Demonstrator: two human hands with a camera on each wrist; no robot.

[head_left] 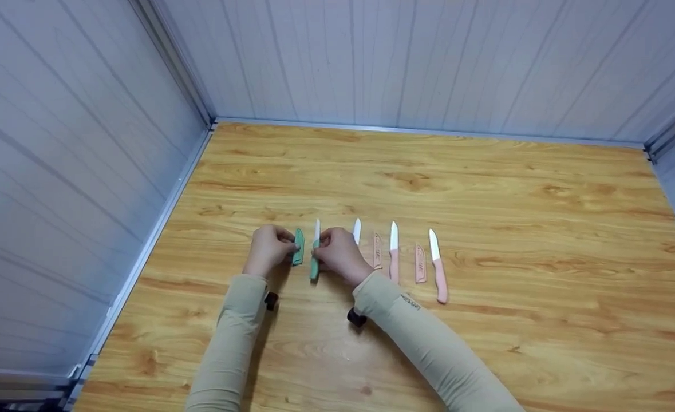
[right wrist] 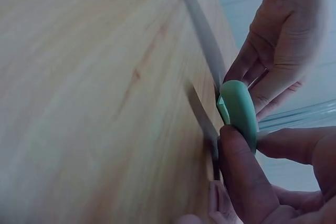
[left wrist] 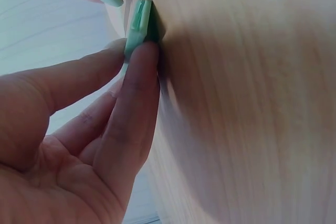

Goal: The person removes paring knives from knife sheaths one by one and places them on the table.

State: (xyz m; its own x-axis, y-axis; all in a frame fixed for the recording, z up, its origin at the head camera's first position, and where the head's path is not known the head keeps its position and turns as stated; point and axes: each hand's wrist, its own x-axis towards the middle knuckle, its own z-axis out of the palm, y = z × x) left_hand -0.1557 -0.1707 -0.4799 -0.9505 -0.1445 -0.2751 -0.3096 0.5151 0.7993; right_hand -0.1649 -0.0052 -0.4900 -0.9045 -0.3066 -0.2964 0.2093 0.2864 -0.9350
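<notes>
My left hand (head_left: 269, 249) pinches a green knife sheath (head_left: 299, 247) between thumb and fingers, close over the wooden table. In the left wrist view the open end of that sheath (left wrist: 142, 17) shows past the fingertips. Just to its right, my right hand (head_left: 344, 254) pinches the green handle of a small knife (head_left: 314, 270), its white blade pointing away from me. Knife and sheath are side by side with a narrow gap between them. The right wrist view shows thumb and finger on the rounded green handle (right wrist: 240, 109).
Right of the hands lie a white-bladed knife (head_left: 357, 227) partly hidden by my right hand, a pink sheath (head_left: 377, 252), a pink-handled knife (head_left: 394, 260), another pink sheath (head_left: 420, 264) and another pink-handled knife (head_left: 440, 280). Pale panels (head_left: 371, 63) border the wooden table (head_left: 486, 355).
</notes>
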